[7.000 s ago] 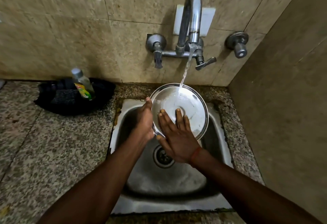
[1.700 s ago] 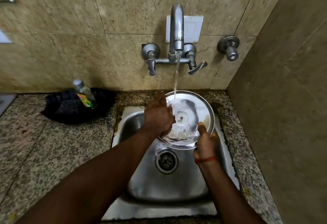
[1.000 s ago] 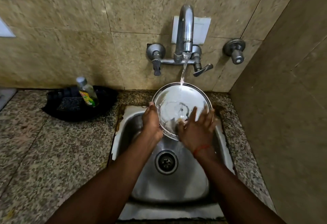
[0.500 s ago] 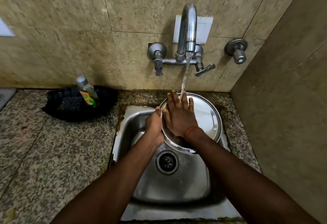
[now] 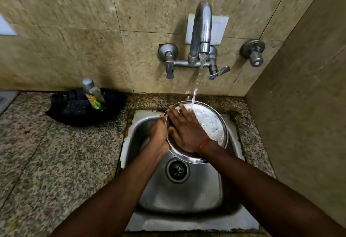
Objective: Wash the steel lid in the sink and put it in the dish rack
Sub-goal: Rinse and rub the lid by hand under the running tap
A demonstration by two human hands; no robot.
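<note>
You hold the steel lid [image 5: 209, 124] tilted over the sink [image 5: 187, 195] at the frame's centre, its shiny round face wet and streaked white under the tap [image 5: 201, 31] stream. Your left hand [image 5: 159, 134] grips its left rim with curled fingers. Your right hand [image 5: 187, 130] lies flat on the lid's face, fingers spread out and touching the steel.

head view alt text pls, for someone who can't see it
A person rinses a steel lid under a running tap over a steel sink: the left hand grips its rim, the right hand lies flat on its face. A soap bottle stands on the left counter.
</note>
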